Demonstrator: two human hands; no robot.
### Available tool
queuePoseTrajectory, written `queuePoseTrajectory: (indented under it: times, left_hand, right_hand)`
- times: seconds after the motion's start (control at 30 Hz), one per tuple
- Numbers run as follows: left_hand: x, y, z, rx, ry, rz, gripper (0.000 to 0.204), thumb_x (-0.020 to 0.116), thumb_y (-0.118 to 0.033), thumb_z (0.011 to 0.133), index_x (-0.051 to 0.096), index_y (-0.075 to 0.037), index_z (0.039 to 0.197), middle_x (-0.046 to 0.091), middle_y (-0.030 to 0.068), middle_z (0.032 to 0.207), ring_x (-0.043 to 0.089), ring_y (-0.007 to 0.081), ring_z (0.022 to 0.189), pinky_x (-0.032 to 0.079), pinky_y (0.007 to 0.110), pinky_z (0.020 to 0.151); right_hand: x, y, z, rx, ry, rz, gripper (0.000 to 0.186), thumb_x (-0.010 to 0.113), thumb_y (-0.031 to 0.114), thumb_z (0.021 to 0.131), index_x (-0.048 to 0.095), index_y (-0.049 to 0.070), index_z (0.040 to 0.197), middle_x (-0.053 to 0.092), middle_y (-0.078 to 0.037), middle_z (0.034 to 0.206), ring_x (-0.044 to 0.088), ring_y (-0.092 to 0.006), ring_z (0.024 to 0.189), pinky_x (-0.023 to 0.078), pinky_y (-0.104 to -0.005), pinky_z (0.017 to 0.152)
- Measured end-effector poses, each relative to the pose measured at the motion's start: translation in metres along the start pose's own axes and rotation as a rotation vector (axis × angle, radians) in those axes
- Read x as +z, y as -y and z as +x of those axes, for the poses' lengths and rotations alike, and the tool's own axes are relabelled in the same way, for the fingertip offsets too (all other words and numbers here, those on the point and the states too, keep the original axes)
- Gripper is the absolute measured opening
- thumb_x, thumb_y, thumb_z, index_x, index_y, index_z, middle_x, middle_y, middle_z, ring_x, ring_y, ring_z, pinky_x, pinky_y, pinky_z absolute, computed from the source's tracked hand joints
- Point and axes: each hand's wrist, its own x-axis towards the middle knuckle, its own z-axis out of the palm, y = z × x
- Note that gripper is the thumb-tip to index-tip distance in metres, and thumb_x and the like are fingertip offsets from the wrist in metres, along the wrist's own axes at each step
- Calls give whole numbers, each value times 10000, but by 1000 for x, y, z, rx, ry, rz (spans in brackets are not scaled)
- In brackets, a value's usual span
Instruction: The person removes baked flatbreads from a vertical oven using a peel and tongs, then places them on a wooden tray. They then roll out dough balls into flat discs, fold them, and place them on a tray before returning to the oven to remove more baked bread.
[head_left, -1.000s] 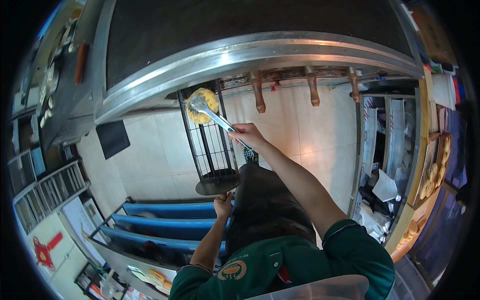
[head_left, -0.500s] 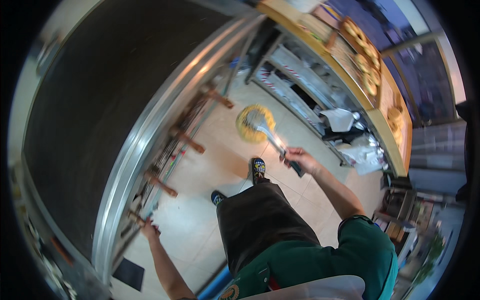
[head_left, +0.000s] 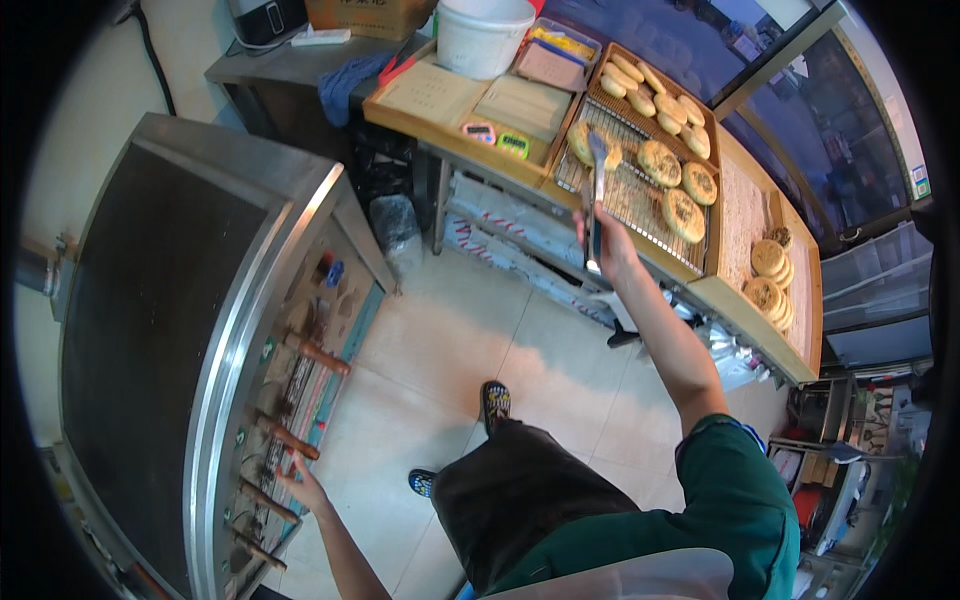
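My right hand (head_left: 611,246) is closed around the handle of metal tongs (head_left: 598,185). The tongs' far end lies over a round golden flatbread (head_left: 580,143) at the left side of a wire rack (head_left: 632,205); whether they still pinch it I cannot tell. Several other round flatbreads with dark topping, one of them a large flatbread (head_left: 683,216), rest on that rack. Low on the left, my left hand (head_left: 306,487) has its fingers apart beside the wooden handles (head_left: 285,435) on the front of a metal oven (head_left: 225,330). It appears to hold nothing.
Behind the rack, a basket (head_left: 620,52) holds oval breads. To the right, stacked round breads (head_left: 770,280) sit in a wooden tray (head_left: 735,300). A white bucket (head_left: 485,40) and two small timers (head_left: 496,138) are on the counter. Boxes (head_left: 500,220) fill the shelf underneath.
My right hand has carried the tongs and flatbread from above the floor up to the wire rack. The view has turned toward the counter. My left hand has come away from a wooden handle.
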Motion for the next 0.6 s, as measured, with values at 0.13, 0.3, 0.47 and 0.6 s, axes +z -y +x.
queuePoseTrajectory:
  times: [0.13,0.3,0.47,0.6]
  left_hand:
    - [83,-3,58,-662,175,-208,382,699,-216,894,543,32,1140,561,44,631,462,161,424,360,322,402]
    - [76,32,44,-588,168,-350,423,635,-206,902,548,-147,1311,448,-36,609,382,100,420,311,282,382]
    - [74,1,-36,-500,64,-92,270,738,-302,848,666,-42,830,539,26,523,495,145,426,375,339,413]
    - [74,-24,-134,-517,25,-175,304,755,-238,848,608,-20,694,558,53,503,510,157,408,382,350,407]
  right_hand:
    - [-58,-27,-61,123,202,-229,363,589,289,985,576,-5,1197,678,-75,988,653,-142,755,555,-274,707]
    - [-100,-122,-122,415,354,-879,272,639,171,953,653,-11,1156,674,-44,899,611,-96,738,514,-248,702]
    - [-41,-194,-132,555,727,-781,283,641,140,945,646,-18,1179,672,-36,898,578,-79,721,488,-235,677]
    - [41,-238,-109,524,943,-838,401,716,172,885,618,9,1238,607,8,823,544,-62,700,455,-220,636]
